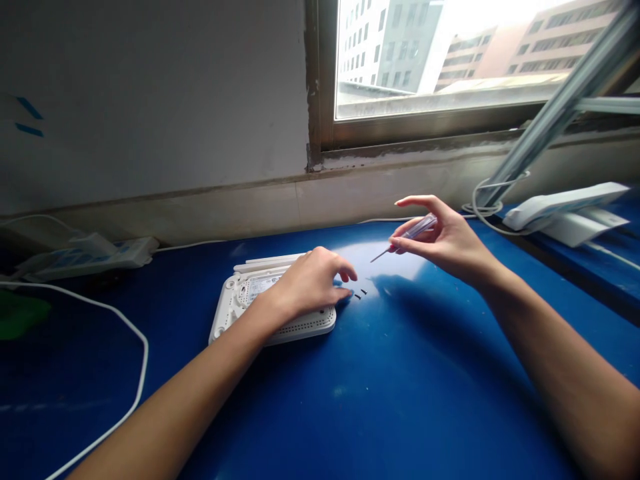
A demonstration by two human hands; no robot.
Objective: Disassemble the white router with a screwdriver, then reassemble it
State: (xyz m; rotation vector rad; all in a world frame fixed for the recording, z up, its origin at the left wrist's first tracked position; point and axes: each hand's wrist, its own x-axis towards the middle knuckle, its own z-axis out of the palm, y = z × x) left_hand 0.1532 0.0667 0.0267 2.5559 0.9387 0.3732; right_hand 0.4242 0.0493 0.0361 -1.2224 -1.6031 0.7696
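A white router-like device (305, 327) with vent holes and a label lies face down on the blue table (370, 400). Over its right part is my left hand (313, 280), thumb and fingers apart, with nothing seen between them. Just right of those fingertips, two small dark screws (361, 294) rest on the table. My right hand (445, 240) is raised above the table and grips a small screwdriver (413, 232) with a clear handle, its tip pointing down and left toward the screws. The index finger of that hand is stretched out.
Power strips lie at the left (135, 253) and at the right (565, 207). A white cable (145, 353) curves across the table's left side. A metal post (535, 127) slants up at the right, near the window. Something green (23, 317) sits at the far left.
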